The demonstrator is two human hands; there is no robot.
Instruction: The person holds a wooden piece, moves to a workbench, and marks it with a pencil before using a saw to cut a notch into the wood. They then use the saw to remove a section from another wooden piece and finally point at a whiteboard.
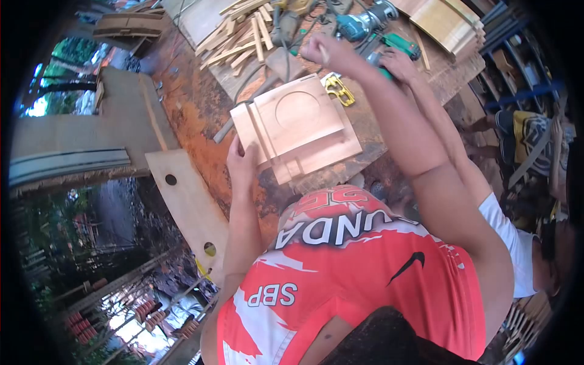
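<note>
A pale wooden panel piece with a round outline and a grooved strip lies tilted on the workbench in front of me. My left hand is closed around its left edge, thumb on top and other fingers partly hidden. Beyond the panel's far edge, my right hand is raised and closed; whatever may be in it is too small to make out. A yellow slotted tool rests against the panel's far right corner. What looks like a hammer handle sticks out on the left.
Another person's hand reaches in from the right beside a green power tool. Farther back are a teal power tool, cables and a pile of wood strips. Stacked boards lie at far right. A board with holes stands left.
</note>
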